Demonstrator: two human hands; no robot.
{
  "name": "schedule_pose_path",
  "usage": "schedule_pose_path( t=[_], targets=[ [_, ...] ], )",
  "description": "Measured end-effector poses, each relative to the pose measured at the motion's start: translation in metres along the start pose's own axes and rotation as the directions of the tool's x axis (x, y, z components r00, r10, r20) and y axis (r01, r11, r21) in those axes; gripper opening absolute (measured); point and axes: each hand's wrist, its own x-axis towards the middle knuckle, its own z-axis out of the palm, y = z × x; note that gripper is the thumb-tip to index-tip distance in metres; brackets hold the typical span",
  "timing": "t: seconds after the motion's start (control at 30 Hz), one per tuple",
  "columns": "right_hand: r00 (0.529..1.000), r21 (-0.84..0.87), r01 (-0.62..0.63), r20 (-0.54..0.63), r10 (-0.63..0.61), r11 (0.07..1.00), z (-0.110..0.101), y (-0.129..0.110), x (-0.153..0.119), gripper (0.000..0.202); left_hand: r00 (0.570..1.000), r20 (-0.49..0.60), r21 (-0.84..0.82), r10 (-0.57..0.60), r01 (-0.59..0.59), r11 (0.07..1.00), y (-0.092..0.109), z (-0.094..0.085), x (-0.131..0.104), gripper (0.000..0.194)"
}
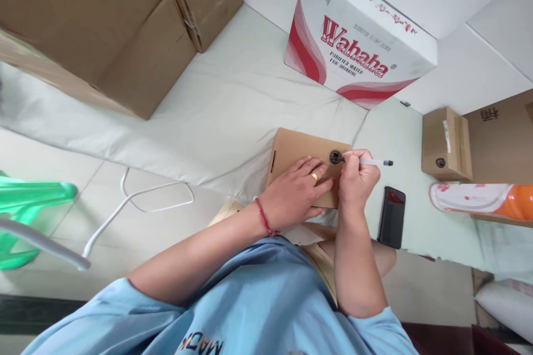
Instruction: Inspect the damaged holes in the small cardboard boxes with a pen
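A flat brown cardboard box (291, 147) lies at the front edge of the covered table. My left hand (297, 186) rests on it with fingers stretched out, a gold ring on one of them. In my right hand (358, 177) is a pen (375, 162) with a whitish barrel and black ends, pinched between the fingers. The pen's tip meets a round black mark (335, 156) near the box's right side; a small lighter square shows inside the mark. My right hand's lower edge is against the box.
A black phone (392, 216) lies right of my right hand. Behind stands a Wahaha water carton (358, 39). Large cardboard boxes (125, 28) are at the left. At right are a small box (445, 144) and an orange-white bottle-like object (483, 199). A green stool (37, 199) stands lower left.
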Motion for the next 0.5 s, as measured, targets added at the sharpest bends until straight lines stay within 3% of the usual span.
schedule_pose_path(
  t=[0.2, 0.5],
  targets=[
    [0.998, -0.092, 0.041, -0.034, -0.045, 0.995, -0.0014, -0.0077, -0.0013, 0.020, 1.000, 0.016, -0.001, -0.004, 0.004, 1.000, 0.0002, -0.0003, 0.0003, 0.065],
    [0.996, -0.093, 0.055, -0.072, -0.062, 0.994, -0.0021, -0.0061, -0.0014, 0.021, 1.000, 0.029, -0.004, -0.004, 0.004, 1.000, 0.0008, -0.0017, 0.0009, 0.065]
  ],
)
